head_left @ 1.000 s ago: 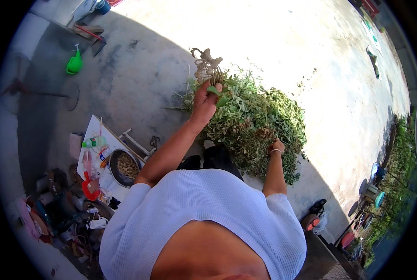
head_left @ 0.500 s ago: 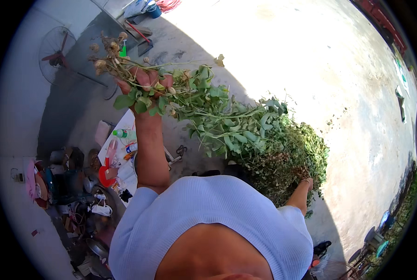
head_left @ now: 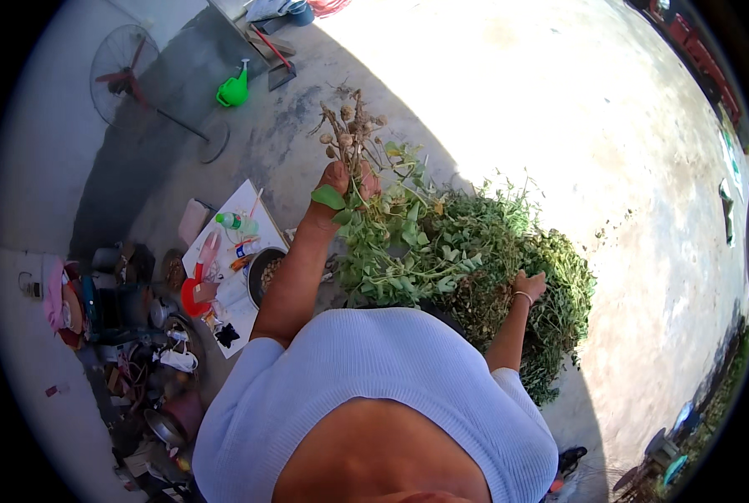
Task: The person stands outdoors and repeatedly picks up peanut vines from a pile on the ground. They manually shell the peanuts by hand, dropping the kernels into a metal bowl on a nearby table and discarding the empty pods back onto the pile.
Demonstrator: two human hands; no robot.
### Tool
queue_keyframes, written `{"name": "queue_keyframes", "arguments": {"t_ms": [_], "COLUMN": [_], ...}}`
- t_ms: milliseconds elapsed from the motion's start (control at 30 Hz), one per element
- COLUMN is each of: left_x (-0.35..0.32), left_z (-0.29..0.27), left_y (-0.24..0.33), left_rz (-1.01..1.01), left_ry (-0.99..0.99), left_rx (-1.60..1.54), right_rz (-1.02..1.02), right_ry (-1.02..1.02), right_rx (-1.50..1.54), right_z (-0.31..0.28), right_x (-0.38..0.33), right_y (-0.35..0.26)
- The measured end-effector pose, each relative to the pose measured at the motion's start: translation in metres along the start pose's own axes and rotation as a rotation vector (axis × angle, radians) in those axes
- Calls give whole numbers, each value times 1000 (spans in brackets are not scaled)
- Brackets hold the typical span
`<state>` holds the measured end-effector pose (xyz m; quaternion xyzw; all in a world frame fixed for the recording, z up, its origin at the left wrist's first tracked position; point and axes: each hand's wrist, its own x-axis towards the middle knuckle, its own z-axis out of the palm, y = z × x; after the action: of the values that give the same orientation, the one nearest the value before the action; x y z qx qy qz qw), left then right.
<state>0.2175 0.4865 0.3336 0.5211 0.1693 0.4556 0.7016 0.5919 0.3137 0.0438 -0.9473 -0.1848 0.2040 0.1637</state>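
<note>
My left hand (head_left: 347, 184) is closed around the stems of a peanut plant (head_left: 383, 226). The plant's roots with several pale pods (head_left: 353, 134) stick up beyond the fist, and its green leaves trail down to the right. A large heap of green plants (head_left: 550, 310) lies in front of me at the right, partly dried and brownish. Over that heap is my right hand (head_left: 530, 286), a bracelet on its wrist. Its fingers look slightly apart, and no plant shows clearly in them.
Left of my left forearm, a pot (head_left: 264, 272) of small pale pieces stands by a white board (head_left: 242, 205) with bottles. Further left are a floor fan (head_left: 123, 80) and piled household goods (head_left: 140, 335). A green watering can (head_left: 234, 89) and a dustpan (head_left: 281, 75) stand farther off.
My left hand has moved right and nearer, turning the peanut plant so its roots point away from me. My right hand has moved up and slightly left from the heap's near edge.
</note>
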Motion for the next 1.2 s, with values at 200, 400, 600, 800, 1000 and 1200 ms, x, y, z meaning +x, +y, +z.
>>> {"name": "queue_keyframes", "arguments": {"t_ms": [200,400,600,800,1000,1200], "left_x": [-39,-70,-96,-120,-122,-109], "left_z": [-5,21,32,17,24,61], "left_y": [-24,-14,-1,-12,-21,-7], "left_rz": [-168,-224,-273,-371,-174,86], "left_ry": [-130,4,54,50,92,387], "left_rx": [-127,-5,72,159,260,596], "right_rz": [-644,-828,-791,-723,-740,-1039], "right_ry": [-482,-1351,-1457,-1519,-1321,-814], "right_rx": [819,1271,1359,1462,1453,1306], "right_z": [-49,-146,-136,-133,-135,-126], "right_x": [-99,-215,-241,-254,-262,-274], "right_y": [-144,-243,-246,-238,-231,-224]}}
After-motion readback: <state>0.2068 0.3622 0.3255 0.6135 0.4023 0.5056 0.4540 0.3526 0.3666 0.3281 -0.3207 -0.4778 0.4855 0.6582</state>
